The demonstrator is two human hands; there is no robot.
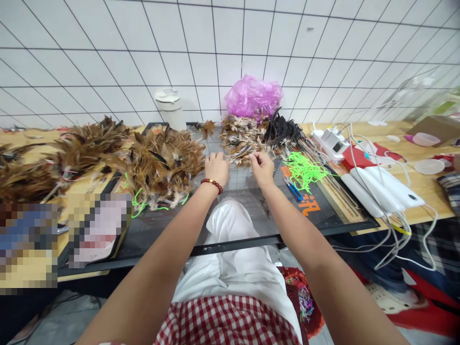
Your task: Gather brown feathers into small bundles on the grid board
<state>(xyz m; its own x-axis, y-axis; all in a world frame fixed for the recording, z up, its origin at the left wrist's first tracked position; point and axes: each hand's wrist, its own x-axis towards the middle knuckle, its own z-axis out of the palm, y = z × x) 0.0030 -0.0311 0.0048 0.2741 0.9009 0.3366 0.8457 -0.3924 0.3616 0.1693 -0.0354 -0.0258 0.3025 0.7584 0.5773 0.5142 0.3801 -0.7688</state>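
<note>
Wooden table [427, 184] | black-edged panel [143, 235] | on panel: brown feathers [163, 163], mottled feathers [244, 136], green cords [305, 170]

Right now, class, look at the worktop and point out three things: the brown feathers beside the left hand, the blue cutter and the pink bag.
Brown feathers [168, 155]: head view, middle of the pile.
Blue cutter [294, 190]: head view, its handle.
Pink bag [253, 94]: head view, its crumpled front.

A person's left grip [217, 168] and right grip [262, 168] near each other above a dark surface [143, 239], pale speckled feathers [239, 136] just beyond, brown feathers [168, 158] left, black feathers [283, 130] and pink bag [253, 93] far, green cords [305, 170] right
</note>
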